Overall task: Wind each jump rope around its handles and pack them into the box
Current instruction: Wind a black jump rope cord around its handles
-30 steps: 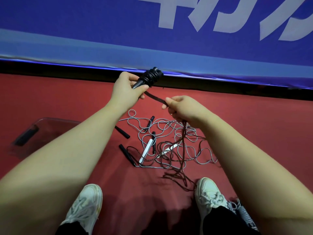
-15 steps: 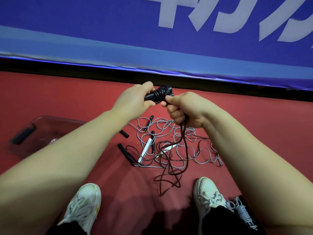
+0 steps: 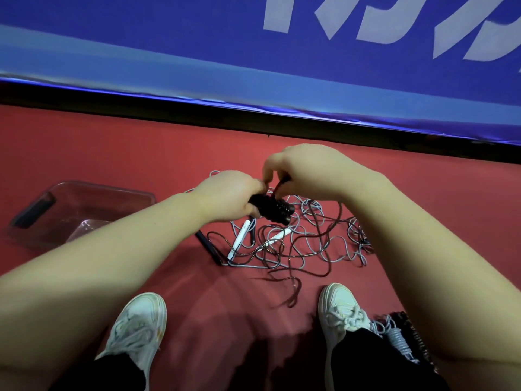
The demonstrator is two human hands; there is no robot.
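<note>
Black wound handles (image 3: 272, 208), long axis slanting down-right, gripped by left hand (image 3: 228, 196); right hand (image 3: 307, 170) pinches rope (image 3: 277, 187).

A red floor (image 3: 84, 142) fills the near and middle ground and runs back to a black strip (image 3: 141, 104) that crosses the far side, sloping lower toward the right. Above the strip stands a blue banner (image 3: 169, 29), deep blue higher up, with large white lettering (image 3: 324, 18) cut off by the top edge at the right and a paler blue band (image 3: 141, 71) along its lower edge. Soft dark shadows (image 3: 253, 348) lie on the near part of the floor.
</note>
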